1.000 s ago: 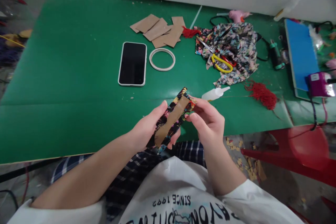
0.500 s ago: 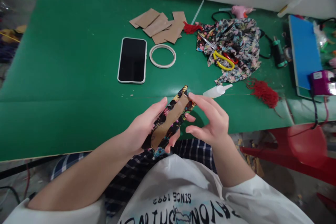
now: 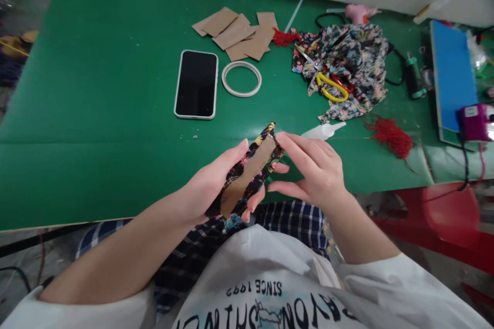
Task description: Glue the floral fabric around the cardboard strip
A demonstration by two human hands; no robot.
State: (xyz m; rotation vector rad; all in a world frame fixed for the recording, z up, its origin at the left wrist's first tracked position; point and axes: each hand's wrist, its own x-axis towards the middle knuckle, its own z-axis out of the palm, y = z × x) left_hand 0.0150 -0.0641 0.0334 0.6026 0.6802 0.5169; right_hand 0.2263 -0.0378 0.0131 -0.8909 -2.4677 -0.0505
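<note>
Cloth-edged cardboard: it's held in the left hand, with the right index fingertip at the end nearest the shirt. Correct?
Wrong end: the head view shows the right hand's index fingertip at the far end. The left hand does hold the cloth-edged cardboard.

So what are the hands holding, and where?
A cardboard strip wrapped in flowery cloth. The left hand grips its long sides near the lower end; the right hand's fingertips touch its upper end.
</note>
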